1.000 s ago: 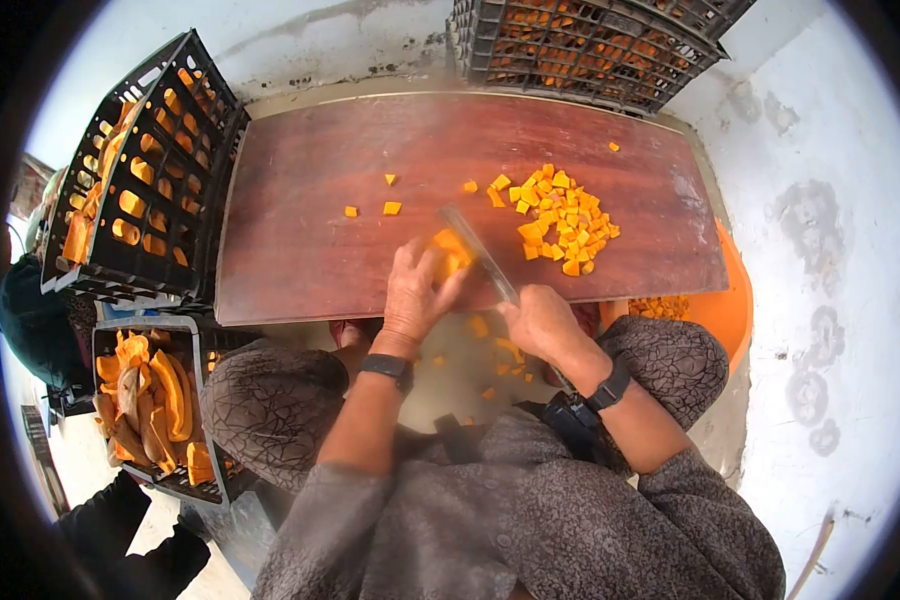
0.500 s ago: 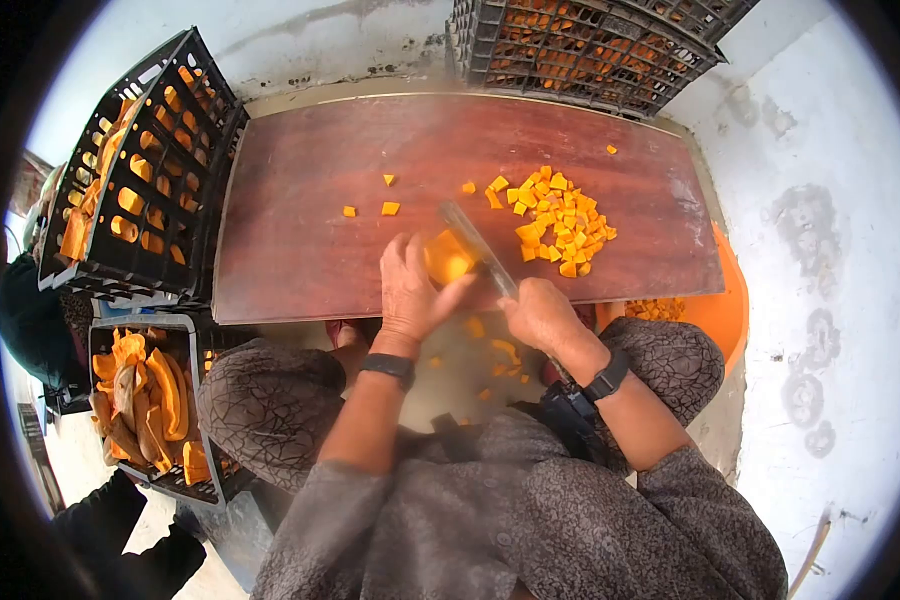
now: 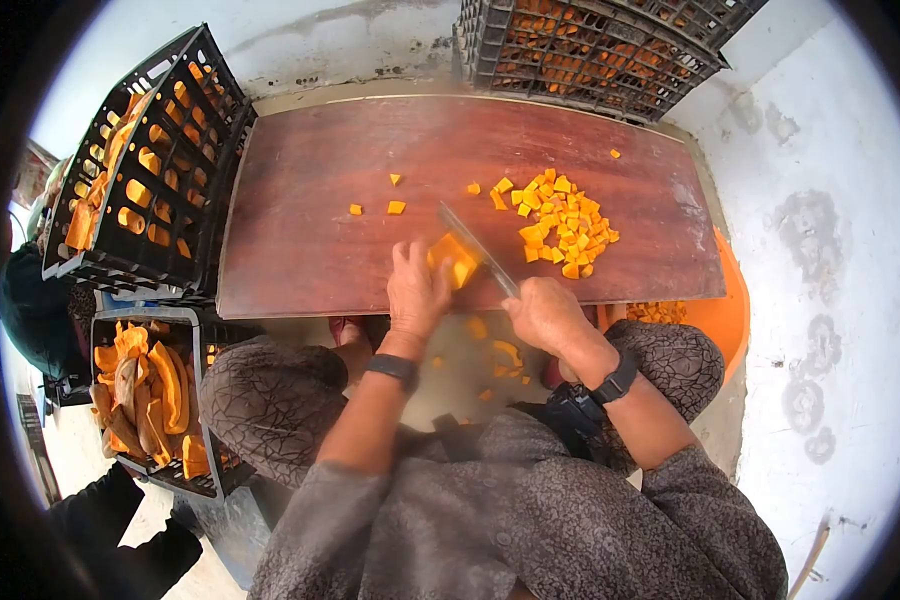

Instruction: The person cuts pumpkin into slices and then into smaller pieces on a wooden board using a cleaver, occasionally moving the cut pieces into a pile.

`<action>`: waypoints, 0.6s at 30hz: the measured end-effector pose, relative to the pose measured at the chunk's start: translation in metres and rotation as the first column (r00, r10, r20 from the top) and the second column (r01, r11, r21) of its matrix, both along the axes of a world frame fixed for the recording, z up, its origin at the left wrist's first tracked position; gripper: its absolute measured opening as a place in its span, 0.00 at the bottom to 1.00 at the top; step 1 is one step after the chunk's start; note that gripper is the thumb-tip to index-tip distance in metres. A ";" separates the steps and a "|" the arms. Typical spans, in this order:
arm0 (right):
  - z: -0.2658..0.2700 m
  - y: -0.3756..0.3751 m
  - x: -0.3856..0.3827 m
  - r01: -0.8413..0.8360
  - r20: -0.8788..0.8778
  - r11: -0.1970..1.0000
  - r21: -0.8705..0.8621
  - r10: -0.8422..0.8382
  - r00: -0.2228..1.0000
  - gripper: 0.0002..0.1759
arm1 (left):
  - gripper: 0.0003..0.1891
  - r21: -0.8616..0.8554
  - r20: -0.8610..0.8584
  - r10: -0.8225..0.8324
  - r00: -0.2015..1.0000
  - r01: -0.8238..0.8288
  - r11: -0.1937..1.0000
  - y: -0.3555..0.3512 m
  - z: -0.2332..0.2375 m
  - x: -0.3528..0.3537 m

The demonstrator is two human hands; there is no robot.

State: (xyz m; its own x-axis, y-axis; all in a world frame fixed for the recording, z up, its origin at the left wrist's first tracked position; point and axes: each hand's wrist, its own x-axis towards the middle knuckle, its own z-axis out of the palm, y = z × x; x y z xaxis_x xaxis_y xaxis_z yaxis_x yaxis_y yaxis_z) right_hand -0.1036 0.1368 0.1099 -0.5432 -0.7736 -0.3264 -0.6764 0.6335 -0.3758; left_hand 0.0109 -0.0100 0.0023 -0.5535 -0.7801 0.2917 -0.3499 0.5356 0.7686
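Observation:
My right hand [image 3: 552,318] is wrapped round the handle of a kitchen knife [image 3: 475,245]. Its blade slants up and to the left across the board, against the right side of an orange pumpkin chunk [image 3: 454,258]. On the chunk's left side my left hand [image 3: 417,297] grips it, thumb toward me and fingers at the far side. To the right of the blade lies a loose heap of small pumpkin cubes [image 3: 570,228]. A few stray pieces [image 3: 396,208] rest beyond my left hand. All this is on a reddish-brown board [image 3: 310,200].
A black crate [image 3: 160,180] of pumpkin pieces stands left of the board, with another crate [image 3: 192,317] of peels and strips nearer me. Stacked crates [image 3: 590,50] stand behind. An orange tub [image 3: 735,300] with cubes sits under the right edge. Scraps [image 3: 508,352] lie on the floor.
The left hand's fingers have drawn closer together, and its thumb has come back toward me along the chunk. The chunk has turned slightly. The knife stays nearly in place; the heap looks unchanged.

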 end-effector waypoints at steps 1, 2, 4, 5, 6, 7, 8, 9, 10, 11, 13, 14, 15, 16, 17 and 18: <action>0.001 0.000 0.000 0.004 0.000 1.000 0.004 -0.004 1.000 0.16 | 0.19 -0.088 0.000 -0.042 0.999 0.042 0.995 0.001 -0.003 0.002; 0.001 0.000 0.000 0.005 -0.004 1.000 0.005 -0.005 1.000 0.16 | 0.20 -0.175 0.003 -0.085 0.996 0.084 0.981 0.002 -0.006 0.002; 0.001 0.000 -0.001 0.015 -0.004 1.000 0.019 -0.015 1.000 0.16 | 0.23 -0.335 0.045 -0.117 0.992 0.125 0.934 0.003 0.009 0.005; 0.001 0.000 -0.001 0.016 -0.004 1.000 0.021 -0.016 1.000 0.16 | 0.25 -0.484 0.096 -0.140 0.986 0.169 0.858 0.004 0.014 0.006; 0.002 0.001 -0.001 0.013 -0.009 1.000 0.020 -0.013 1.000 0.17 | 0.25 -0.483 0.097 -0.141 0.985 0.170 0.859 0.003 0.014 0.007; 0.002 0.001 -0.001 0.010 -0.013 1.000 0.019 -0.010 1.000 0.17 | 0.27 -0.445 0.093 -0.172 0.981 0.195 0.874 0.001 0.013 0.007; 0.003 0.002 -0.002 0.009 -0.013 1.000 0.019 -0.009 1.000 0.17 | 0.28 -0.409 0.087 -0.201 0.976 0.218 0.886 0.000 0.012 0.007; 0.005 0.002 -0.003 0.005 -0.004 1.000 0.018 -0.005 1.000 0.19 | 0.28 -0.409 0.086 -0.198 0.976 0.216 0.886 -0.001 0.012 0.007; 0.007 0.002 -0.003 -0.001 0.006 1.000 0.018 0.001 1.000 0.22 | 0.28 -0.380 0.072 -0.220 0.973 0.231 0.896 -0.001 0.011 0.008; 0.010 0.000 -0.002 -0.006 0.008 1.000 0.018 0.006 1.000 0.22 | 0.28 -0.350 0.059 -0.240 0.969 0.245 0.904 -0.001 0.010 0.008; 0.019 0.000 0.001 0.023 0.018 0.999 0.024 -0.024 1.000 0.22 | 0.28 -0.347 0.037 -0.222 0.974 0.221 0.911 0.001 0.006 0.006; 0.023 -0.001 0.003 0.025 0.019 0.999 0.025 -0.026 0.999 0.22 | 0.28 -0.347 0.014 -0.207 0.978 0.199 0.917 0.002 0.005 0.005; 0.027 -0.002 0.005 0.031 0.028 0.999 0.040 -0.032 0.999 0.22 | 0.28 -0.346 0.014 -0.209 0.978 0.200 0.917 0.002 0.005 0.004; 0.029 -0.002 0.006 0.036 0.036 0.998 0.055 -0.038 0.999 0.21 | 0.26 -0.347 -0.004 -0.220 0.975 0.205 0.915 0.002 0.005 0.003; 0.027 -0.001 0.007 0.036 0.034 0.998 0.056 -0.038 0.999 0.21 | 0.25 -0.348 -0.023 -0.231 0.973 0.209 0.914 0.002 0.006 0.003; 0.023 0.000 0.009 0.024 0.023 0.999 0.039 -0.025 0.999 0.21 | 0.25 -0.349 -0.025 -0.231 0.973 0.208 0.914 0.002 0.005 0.002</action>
